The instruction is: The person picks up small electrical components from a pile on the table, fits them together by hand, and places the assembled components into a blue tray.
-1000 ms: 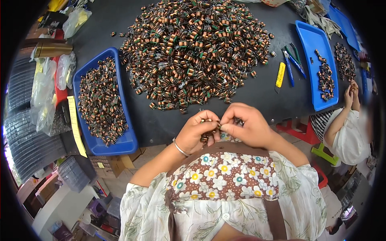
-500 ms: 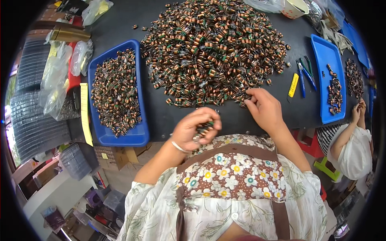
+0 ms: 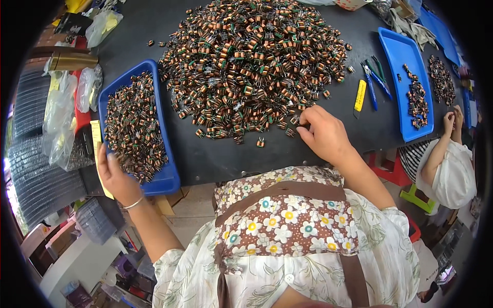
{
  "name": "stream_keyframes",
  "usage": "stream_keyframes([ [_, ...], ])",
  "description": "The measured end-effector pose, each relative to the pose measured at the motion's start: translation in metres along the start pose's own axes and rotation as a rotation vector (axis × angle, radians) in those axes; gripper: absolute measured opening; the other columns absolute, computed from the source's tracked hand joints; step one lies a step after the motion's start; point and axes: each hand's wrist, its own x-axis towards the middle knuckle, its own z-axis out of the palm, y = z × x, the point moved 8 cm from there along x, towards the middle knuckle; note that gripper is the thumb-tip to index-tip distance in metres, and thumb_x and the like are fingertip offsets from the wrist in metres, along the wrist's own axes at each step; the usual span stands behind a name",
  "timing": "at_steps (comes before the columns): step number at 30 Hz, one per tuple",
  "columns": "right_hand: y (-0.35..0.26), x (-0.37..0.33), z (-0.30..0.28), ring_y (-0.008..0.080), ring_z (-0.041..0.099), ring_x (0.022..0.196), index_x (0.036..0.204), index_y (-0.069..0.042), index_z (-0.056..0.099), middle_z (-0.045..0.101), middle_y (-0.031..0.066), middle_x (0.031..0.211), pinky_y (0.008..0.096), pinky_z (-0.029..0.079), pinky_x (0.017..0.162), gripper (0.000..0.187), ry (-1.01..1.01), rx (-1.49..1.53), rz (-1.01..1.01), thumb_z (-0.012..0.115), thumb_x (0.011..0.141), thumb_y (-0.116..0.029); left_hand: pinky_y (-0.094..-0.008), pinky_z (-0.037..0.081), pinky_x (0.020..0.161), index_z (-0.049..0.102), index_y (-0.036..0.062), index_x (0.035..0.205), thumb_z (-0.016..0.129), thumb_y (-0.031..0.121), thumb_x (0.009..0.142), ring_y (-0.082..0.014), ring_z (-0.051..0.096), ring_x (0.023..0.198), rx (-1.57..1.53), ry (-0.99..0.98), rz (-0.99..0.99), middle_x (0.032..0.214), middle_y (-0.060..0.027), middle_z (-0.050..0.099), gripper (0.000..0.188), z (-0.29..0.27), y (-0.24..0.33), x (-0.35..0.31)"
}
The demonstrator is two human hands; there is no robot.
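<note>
A large pile of small copper-wound coils [image 3: 257, 66] with green parts and wire pins covers the middle of the black table. My left hand [image 3: 120, 179] is over the near left edge of a blue tray [image 3: 173, 174] full of such coils. Its fingers are stretched and slightly blurred, and I see nothing held in them. At the pile's near right edge rests my right hand [image 3: 327, 134], fingers curled, with thumb and forefinger beside a few loose coils [image 3: 290, 132]. Whatever lies inside its curled fingers is hidden. One single coil [image 3: 261, 142] lies apart, in front of the pile.
Right of the pile lie a yellow cutter [image 3: 360, 96] and blue- and green-handled pliers [image 3: 377, 77]. Beyond them is a lighter blue tray [image 3: 405, 131] with some coils. Another person's hands [image 3: 453, 120] work at the far right. Plastic bags [image 3: 61, 113] crowd the left side.
My left hand has swung from in front of the pile to the left tray, and the coils it held are out of sight. My right hand stays by the pile's edge. The view has shifted.
</note>
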Motion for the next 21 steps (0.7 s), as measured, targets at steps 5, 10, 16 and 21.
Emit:
stream_keyframes([
  [5,0.001,-0.011,-0.009,0.0221,0.058,0.064,0.088,-0.007,0.053,0.054,0.0059,0.080,0.0346,0.047,0.060,0.023,0.079,-0.047,-0.004,0.068,0.070,-0.008,-0.0262,0.049,0.067,0.066,0.0013,0.093,0.059,0.002,0.080,-0.0155,0.061,0.072,0.084,-0.593,-0.267,0.081,-0.0069,0.065,0.015,0.105,0.012,-0.090],
  [10,-0.001,-0.019,-0.014,0.0238,0.058,0.068,0.089,-0.007,0.054,0.054,0.0073,0.080,0.0357,0.047,0.064,0.024,0.106,-0.067,-0.111,0.068,0.069,-0.007,-0.0357,0.047,0.052,0.061,0.0045,0.105,0.066,0.018,0.077,-0.0276,0.058,0.056,0.346,-0.949,0.133,0.065,-0.0080,0.060,0.032,0.186,0.043,-0.180],
  [16,0.028,-0.029,-0.006,0.0085,0.056,0.069,0.098,-0.005,0.057,0.059,0.0024,0.085,0.0238,0.046,0.063,0.024,-0.049,0.425,0.130,0.066,0.076,-0.002,-0.0354,0.048,0.054,0.062,0.0087,0.097,0.065,0.013,0.077,-0.0252,0.058,0.060,0.320,-0.862,0.398,0.066,-0.0066,0.056,0.022,0.196,0.061,-0.194],
  [21,0.036,-0.037,0.014,0.0039,0.055,0.078,0.102,0.000,0.055,0.060,0.0025,0.092,0.0189,0.046,0.068,0.023,-0.215,0.816,0.261,0.061,0.080,0.000,-0.0281,0.047,0.053,0.054,0.0038,0.088,0.065,0.004,0.075,-0.0178,0.057,0.059,0.203,-0.921,0.334,0.068,-0.0053,0.054,0.017,0.200,0.062,-0.201],
])
